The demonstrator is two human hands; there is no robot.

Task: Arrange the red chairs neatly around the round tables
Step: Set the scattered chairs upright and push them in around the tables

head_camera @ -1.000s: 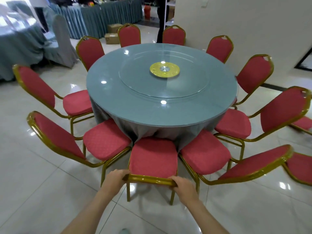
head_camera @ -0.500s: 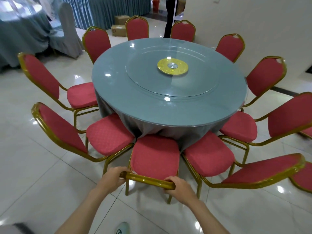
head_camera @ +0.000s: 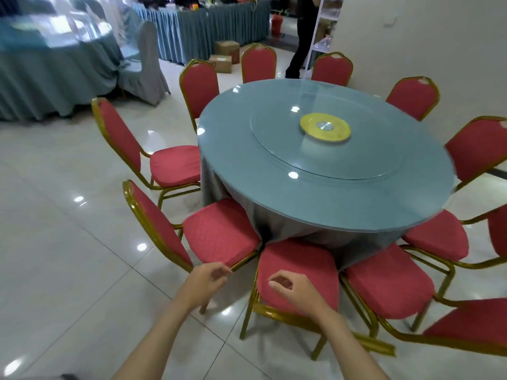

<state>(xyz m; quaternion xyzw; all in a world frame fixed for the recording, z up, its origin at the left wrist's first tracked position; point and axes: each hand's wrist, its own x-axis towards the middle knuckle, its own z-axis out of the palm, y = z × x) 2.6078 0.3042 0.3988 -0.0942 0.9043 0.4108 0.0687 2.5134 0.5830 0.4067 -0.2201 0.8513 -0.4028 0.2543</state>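
Beneath right hand (head_camera: 297,293): nearest red chair (head_camera: 301,263), untouched; left hand (head_camera: 204,283) just beside; all fingers loosely curled, empty.

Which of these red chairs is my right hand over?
The middle chair straight ahead of you, its seat meeting the tablecloth at the near edge of the table. Your right hand overlaps its seat; no other chair lies beneath it.
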